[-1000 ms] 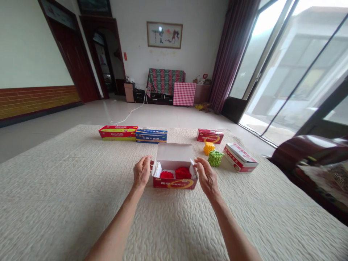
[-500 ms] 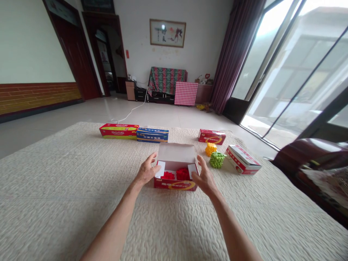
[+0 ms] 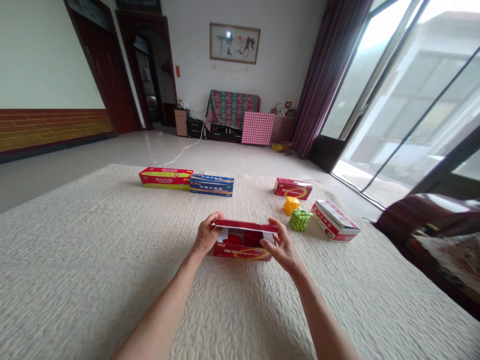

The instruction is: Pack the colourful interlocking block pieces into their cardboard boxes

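Note:
In front of me a red cardboard box [image 3: 242, 252] sits on the quilted cover, its lid [image 3: 245, 226] tilted partway down over the opening. My left hand [image 3: 206, 236] grips the lid's left end, fingers bent over the edge. At the other end, my right hand [image 3: 284, 246] has its fingers on the lid and its thumb by the white side flap. Red textured pieces [image 3: 253, 238] lie inside, partly shaded by the lid. To the right of the box are a yellow knobbly block [image 3: 291, 205] and a green one [image 3: 300, 220].
A red-and-yellow box [image 3: 166, 178] and a blue box [image 3: 211, 185] stand end to end at the far left. Further right are a small red box [image 3: 293, 188] and a white-and-red box [image 3: 335, 221]. A dark wooden chair [image 3: 412, 215] borders the quilted cover [image 3: 150, 280].
The lid, which stood upright and open at the back, has swung forward and down over the box. Both hands have closed onto its ends.

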The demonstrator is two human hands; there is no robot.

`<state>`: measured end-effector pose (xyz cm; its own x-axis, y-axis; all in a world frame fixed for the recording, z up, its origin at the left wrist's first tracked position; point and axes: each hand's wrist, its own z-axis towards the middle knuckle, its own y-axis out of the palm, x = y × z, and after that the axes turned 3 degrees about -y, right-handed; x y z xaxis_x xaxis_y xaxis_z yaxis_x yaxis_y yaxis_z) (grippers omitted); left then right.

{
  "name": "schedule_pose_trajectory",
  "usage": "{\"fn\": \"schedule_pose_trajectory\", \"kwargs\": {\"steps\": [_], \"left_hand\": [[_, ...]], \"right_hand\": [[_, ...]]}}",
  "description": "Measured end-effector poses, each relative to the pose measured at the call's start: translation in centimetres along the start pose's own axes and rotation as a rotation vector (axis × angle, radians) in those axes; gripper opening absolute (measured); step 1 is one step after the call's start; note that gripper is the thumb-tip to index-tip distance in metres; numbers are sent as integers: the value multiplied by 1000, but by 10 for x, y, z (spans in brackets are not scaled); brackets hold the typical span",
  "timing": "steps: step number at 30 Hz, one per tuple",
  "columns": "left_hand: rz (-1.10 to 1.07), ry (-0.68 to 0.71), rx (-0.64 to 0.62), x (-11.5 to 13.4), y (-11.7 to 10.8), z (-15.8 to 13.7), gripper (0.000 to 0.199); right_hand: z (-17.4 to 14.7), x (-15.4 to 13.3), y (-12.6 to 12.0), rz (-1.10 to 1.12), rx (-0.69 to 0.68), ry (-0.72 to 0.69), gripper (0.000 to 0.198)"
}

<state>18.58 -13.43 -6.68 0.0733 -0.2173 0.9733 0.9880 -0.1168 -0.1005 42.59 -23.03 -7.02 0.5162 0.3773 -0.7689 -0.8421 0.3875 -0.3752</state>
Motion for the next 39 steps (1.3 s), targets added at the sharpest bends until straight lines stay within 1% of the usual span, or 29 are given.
{"fn": "schedule_pose_trajectory", "kwargs": {"steps": [3, 5, 7, 10, 12, 15, 17, 19, 22, 24, 26, 30, 34, 39], "left_hand": [[2, 32, -6, -5, -1, 0, 32], [-3, 47, -9, -8, -1, 1, 33], [-10, 54, -9, -10, 0, 2, 33], [-41, 26, 0, -10, 1, 1, 36], [-67, 0, 39, -11, 2, -2, 38], [-91, -12, 130, -11, 0, -10, 37], [-104, -3, 154, -9, -2, -18, 37], [-103, 51, 144, -6, -4, -27, 37], [-45, 216, 125, -3, -4, -35, 32], [21, 308, 127, -5, -3, -38, 28], [73, 368, 140, -10, -2, -39, 26], [111, 440, 164, -20, 0, -39, 24], [135, 498, 183, -24, 2, -41, 23], [145, 528, 195, -26, 4, -40, 22]], "right_hand": [[-4, -10, -4, 155, -49, 58, 53], [-6, -15, -6, 190, -79, 45, 49], [-7, -19, -7, 177, -90, 25, 41], [-8, -18, -7, 91, -59, -6, 28], [-10, -14, -5, 47, -46, -35, 26], [-12, -7, -2, 25, -25, -70, 26], [-13, -4, -1, 10, -8, -87, 26], [-14, -3, 0, -1, 6, -101, 26], [-13, -4, 1, -2, 11, -114, 25], [-14, -6, 1, -13, 18, -114, 24], [-15, -8, 2, -34, 28, -108, 24], [-18, -10, 4, -28, 39, -105, 24], [-20, -12, 5, -24, 49, -105, 24], [-19, -12, 7, -76, 92, -97, 24]]}}
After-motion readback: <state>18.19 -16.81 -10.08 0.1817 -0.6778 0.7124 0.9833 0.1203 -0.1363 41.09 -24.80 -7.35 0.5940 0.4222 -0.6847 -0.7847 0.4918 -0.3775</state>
